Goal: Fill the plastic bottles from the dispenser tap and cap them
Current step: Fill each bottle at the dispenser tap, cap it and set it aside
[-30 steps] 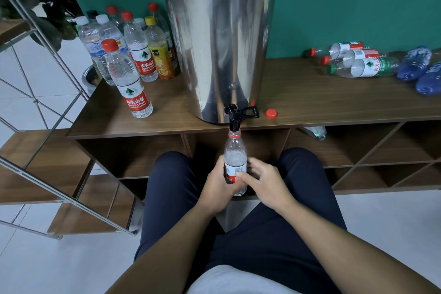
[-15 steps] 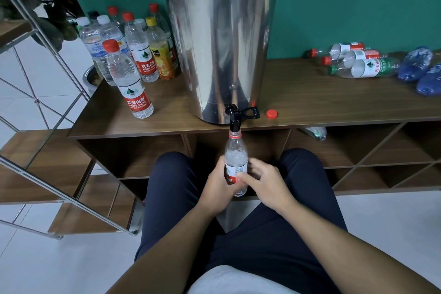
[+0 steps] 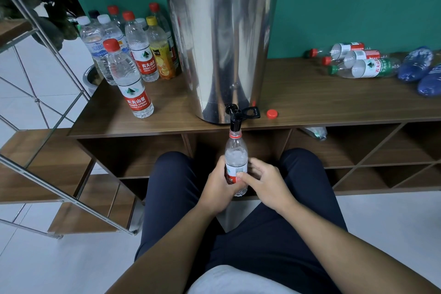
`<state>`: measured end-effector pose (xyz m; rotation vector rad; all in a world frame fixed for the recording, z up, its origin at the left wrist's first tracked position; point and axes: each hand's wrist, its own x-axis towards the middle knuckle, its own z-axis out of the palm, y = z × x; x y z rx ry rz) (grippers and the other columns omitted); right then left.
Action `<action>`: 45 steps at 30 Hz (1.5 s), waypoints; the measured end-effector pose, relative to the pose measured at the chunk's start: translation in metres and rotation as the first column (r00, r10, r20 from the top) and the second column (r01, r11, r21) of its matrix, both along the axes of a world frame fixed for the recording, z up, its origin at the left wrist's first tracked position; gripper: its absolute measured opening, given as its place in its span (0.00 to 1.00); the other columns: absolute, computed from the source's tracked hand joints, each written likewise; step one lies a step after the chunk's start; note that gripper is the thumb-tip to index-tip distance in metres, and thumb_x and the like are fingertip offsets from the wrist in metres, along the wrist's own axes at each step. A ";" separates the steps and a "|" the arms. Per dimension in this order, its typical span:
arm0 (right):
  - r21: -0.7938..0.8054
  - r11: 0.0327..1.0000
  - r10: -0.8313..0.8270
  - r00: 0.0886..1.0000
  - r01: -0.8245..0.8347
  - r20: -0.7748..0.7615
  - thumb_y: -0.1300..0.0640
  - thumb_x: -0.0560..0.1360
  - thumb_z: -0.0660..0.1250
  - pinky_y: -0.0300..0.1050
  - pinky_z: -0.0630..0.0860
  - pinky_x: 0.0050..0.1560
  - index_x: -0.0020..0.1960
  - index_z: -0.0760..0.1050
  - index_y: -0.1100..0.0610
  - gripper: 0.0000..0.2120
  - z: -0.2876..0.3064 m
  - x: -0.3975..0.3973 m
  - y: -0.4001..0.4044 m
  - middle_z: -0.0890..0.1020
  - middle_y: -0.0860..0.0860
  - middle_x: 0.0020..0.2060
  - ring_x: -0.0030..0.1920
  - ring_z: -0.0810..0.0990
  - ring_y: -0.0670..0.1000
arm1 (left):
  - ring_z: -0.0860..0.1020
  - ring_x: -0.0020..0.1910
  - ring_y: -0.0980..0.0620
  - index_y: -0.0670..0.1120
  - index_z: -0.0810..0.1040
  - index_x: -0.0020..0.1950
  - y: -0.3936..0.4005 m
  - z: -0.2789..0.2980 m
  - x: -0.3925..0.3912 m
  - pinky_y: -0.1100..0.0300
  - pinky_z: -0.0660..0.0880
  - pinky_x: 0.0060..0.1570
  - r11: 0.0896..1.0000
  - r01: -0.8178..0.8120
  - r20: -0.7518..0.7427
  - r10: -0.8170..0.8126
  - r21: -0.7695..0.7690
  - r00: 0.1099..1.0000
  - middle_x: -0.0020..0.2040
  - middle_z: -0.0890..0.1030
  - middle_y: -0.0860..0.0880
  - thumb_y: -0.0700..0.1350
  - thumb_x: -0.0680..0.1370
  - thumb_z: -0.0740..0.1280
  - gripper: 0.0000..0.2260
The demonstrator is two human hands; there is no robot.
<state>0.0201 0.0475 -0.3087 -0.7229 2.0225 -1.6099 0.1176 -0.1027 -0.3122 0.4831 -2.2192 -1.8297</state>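
The left hand [image 3: 218, 188] is wrapped round the lower part of a bottle [image 3: 236, 162], held upright between the knees. The right hand [image 3: 265, 182] lies against the bottle's other side, thumb pressed on the label, the fingers loosely spread behind it. The bottle's open neck sits right under the black tap [image 3: 235, 118], which juts over the front edge of the bench [image 3: 310, 102]. The water level reaches about the bottle's shoulder.

The tap belongs to one steel dispenser [image 3: 222, 55] standing on the bench. One loose red cap [image 3: 272, 114] lies just right of the tap. Left of the dispenser stands a cluster of capped bottles [image 3: 133, 55], about nine, though those at the back hide one another; the nearest one [image 3: 128, 83] stands apart in front. At the far right three clear bottles [image 3: 355, 61] lie on their sides, with two blue ones [image 3: 420, 69] beside them. One more bottle [image 3: 315, 132] lies in a shelf compartment below.
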 end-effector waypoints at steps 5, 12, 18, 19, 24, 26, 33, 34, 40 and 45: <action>0.003 1.000 0.005 1.000 -0.005 0.003 0.62 0.81 0.77 0.54 0.82 0.71 0.72 0.83 0.52 0.20 -0.001 -0.001 0.000 0.89 0.44 0.62 0.66 0.87 0.46 | 0.85 0.61 0.56 0.56 0.75 0.74 0.000 0.000 0.000 0.62 0.83 0.58 1.000 0.002 -0.002 -0.002 0.004 1.000 0.62 0.86 0.57 0.38 0.77 0.80 0.29; 0.015 1.000 0.004 1.000 -0.004 0.000 0.61 0.81 0.78 0.55 0.81 0.71 0.72 0.83 0.52 0.21 -0.001 -0.001 0.001 0.89 0.43 0.63 0.66 0.86 0.46 | 0.86 0.61 0.55 0.56 0.75 0.74 0.000 -0.001 0.000 0.60 0.83 0.59 1.000 -0.004 -0.001 0.004 -0.001 1.000 0.62 0.86 0.56 0.38 0.77 0.80 0.29; 0.012 1.000 -0.002 1.000 0.002 -0.001 0.61 0.81 0.78 0.54 0.82 0.71 0.72 0.83 0.52 0.20 -0.001 -0.001 0.000 0.89 0.43 0.62 0.66 0.87 0.46 | 0.86 0.61 0.56 0.56 0.75 0.74 -0.001 -0.002 0.000 0.61 0.83 0.59 1.000 0.002 0.002 -0.002 -0.007 1.000 0.62 0.86 0.56 0.38 0.77 0.80 0.29; 0.014 1.000 0.000 1.000 0.000 -0.001 0.61 0.81 0.78 0.54 0.82 0.71 0.72 0.83 0.52 0.20 -0.001 -0.001 0.000 0.89 0.43 0.62 0.66 0.86 0.46 | 0.86 0.61 0.56 0.56 0.75 0.74 -0.001 -0.002 0.000 0.61 0.83 0.59 1.000 0.003 0.002 -0.003 -0.008 1.000 0.62 0.86 0.56 0.38 0.77 0.80 0.29; 0.019 1.000 0.006 1.000 -0.006 0.001 0.60 0.81 0.78 0.55 0.82 0.71 0.73 0.82 0.52 0.21 -0.002 -0.001 0.001 0.89 0.44 0.63 0.66 0.86 0.46 | 0.85 0.62 0.57 0.56 0.75 0.75 -0.001 -0.002 0.000 0.61 0.83 0.60 1.000 0.003 -0.001 -0.003 -0.007 1.000 0.63 0.86 0.57 0.39 0.78 0.80 0.29; 0.020 1.000 0.006 1.000 -0.006 -0.002 0.60 0.81 0.78 0.55 0.81 0.71 0.73 0.82 0.52 0.20 -0.002 -0.001 0.001 0.89 0.43 0.63 0.66 0.86 0.46 | 0.85 0.62 0.57 0.56 0.75 0.75 -0.001 -0.001 0.000 0.60 0.83 0.60 1.000 0.006 -0.003 -0.006 -0.007 1.000 0.63 0.86 0.57 0.39 0.78 0.80 0.29; 0.032 0.999 0.000 1.000 0.000 -0.008 0.59 0.81 0.78 0.56 0.80 0.73 0.74 0.82 0.52 0.21 -0.002 -0.002 0.000 0.88 0.44 0.64 0.67 0.86 0.46 | 0.85 0.62 0.57 0.55 0.75 0.75 -0.001 0.000 0.000 0.61 0.82 0.60 1.000 0.005 -0.007 -0.005 -0.004 1.000 0.63 0.86 0.57 0.39 0.77 0.80 0.29; 0.032 0.999 -0.001 1.000 0.001 -0.007 0.60 0.81 0.78 0.56 0.80 0.73 0.74 0.82 0.52 0.22 -0.003 -0.002 0.000 0.88 0.43 0.64 0.67 0.86 0.46 | 0.85 0.63 0.57 0.55 0.75 0.75 -0.001 0.000 0.000 0.62 0.82 0.60 1.000 0.006 -0.008 -0.006 -0.004 1.000 0.63 0.86 0.57 0.39 0.77 0.80 0.29; 0.034 0.999 -0.006 1.000 0.005 0.001 0.61 0.81 0.78 0.55 0.81 0.72 0.73 0.82 0.53 0.21 -0.003 -0.002 0.000 0.89 0.44 0.62 0.66 0.87 0.46 | 0.85 0.63 0.57 0.55 0.75 0.75 -0.001 0.000 0.000 0.64 0.81 0.60 1.000 0.001 -0.013 -0.001 -0.006 1.000 0.64 0.86 0.58 0.39 0.77 0.81 0.30; 0.031 1.000 -0.004 1.000 0.004 -0.006 0.60 0.81 0.78 0.56 0.81 0.72 0.73 0.82 0.52 0.21 -0.003 -0.002 0.000 0.89 0.44 0.63 0.66 0.87 0.46 | 0.85 0.64 0.55 0.55 0.75 0.76 -0.001 -0.001 0.000 0.60 0.82 0.61 1.000 0.003 -0.012 -0.003 -0.006 1.000 0.64 0.86 0.56 0.39 0.77 0.80 0.30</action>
